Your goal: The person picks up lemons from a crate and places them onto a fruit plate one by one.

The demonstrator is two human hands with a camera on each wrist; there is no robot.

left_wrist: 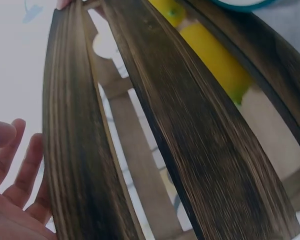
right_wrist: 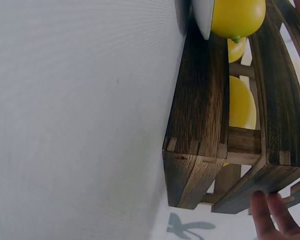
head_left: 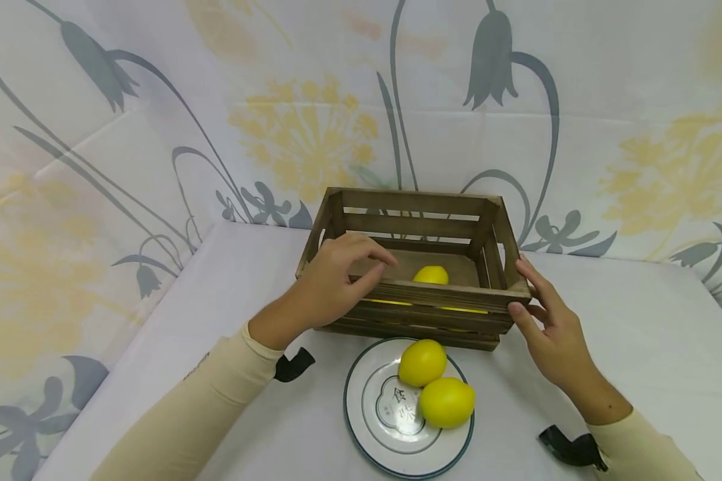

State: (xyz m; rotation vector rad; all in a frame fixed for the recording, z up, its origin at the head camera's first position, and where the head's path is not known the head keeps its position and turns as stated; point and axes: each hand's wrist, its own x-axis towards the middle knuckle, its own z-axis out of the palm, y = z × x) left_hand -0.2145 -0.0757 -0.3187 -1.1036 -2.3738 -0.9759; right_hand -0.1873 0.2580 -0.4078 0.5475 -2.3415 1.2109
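Note:
A brown slatted wooden crate (head_left: 427, 312) stands on the table. Inside it, a lemon (head_left: 430, 274) shows above the front slat, with more yellow visible through the gaps. My left hand (head_left: 343, 277) hovers over the crate's front left rim, fingers loosely bent and holding nothing. My right hand (head_left: 550, 327) grips the front right corner, thumb at the front and fingers along the end. Before the crate lies a white plate (head_left: 373, 427) with a dark rim, carrying two lemons, one behind (head_left: 422, 363) and one in front (head_left: 447, 402).
A white cloth covers the table (head_left: 265, 414). Behind the crate hangs a flower-patterned cloth (head_left: 349, 133). Black curved pieces sit by the left wrist (head_left: 296, 365) and the right wrist (head_left: 571, 447).

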